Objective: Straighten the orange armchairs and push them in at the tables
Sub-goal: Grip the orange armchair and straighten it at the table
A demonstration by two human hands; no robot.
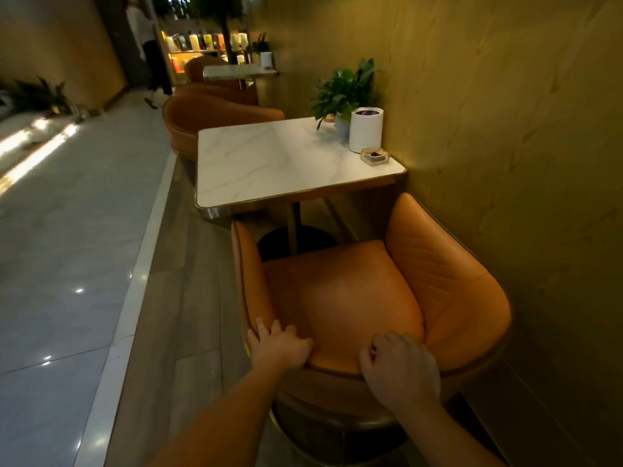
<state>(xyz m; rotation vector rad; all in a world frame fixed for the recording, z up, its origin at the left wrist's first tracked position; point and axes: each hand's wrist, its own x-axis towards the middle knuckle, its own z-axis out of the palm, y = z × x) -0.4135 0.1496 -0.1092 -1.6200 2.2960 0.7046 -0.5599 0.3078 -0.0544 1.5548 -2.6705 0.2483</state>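
An orange armchair (357, 291) stands right in front of me, facing a white marble table (269, 163) with a gold rim. Its front edge sits close to the table's near edge, and its right side is near the wall. My left hand (279, 345) grips the top of the backrest at its left, fingers over the rim. On the backrest's right part, my right hand (401, 369) is curled over the top edge. A second orange armchair (215, 119) stands at the table's far side.
A potted plant (344, 92), a white cylinder (365, 129) and a small ashtray (375, 157) stand on the table by the wall (505, 129). More armchairs and a table (236, 71) lie beyond. A person (151, 52) stands far down the tiled aisle (67, 247).
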